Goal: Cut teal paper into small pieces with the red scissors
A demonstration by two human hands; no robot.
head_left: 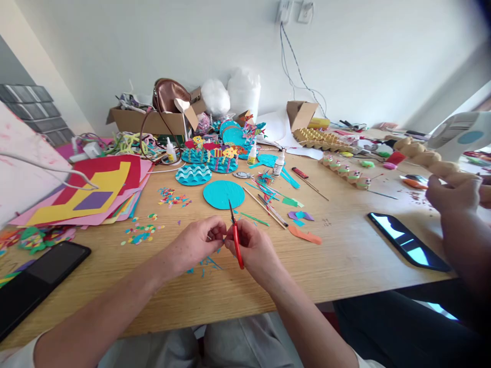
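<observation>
My right hand is closed round small red-handled scissors, whose blades point up and away over the wooden table. My left hand pinches a tiny scrap just left of the blades; the scrap is too small to name. Thin blue paper cuttings lie on the table under both hands. A plain turquoise paper disc lies just beyond the scissors' tips.
A stack of coloured paper sheets lies at left, with a black phone near the left edge. Another phone lies at right. Another person's hand holds an egg-carton strip. Glue bottles, cardboard boxes and fish-themed discs fill the back.
</observation>
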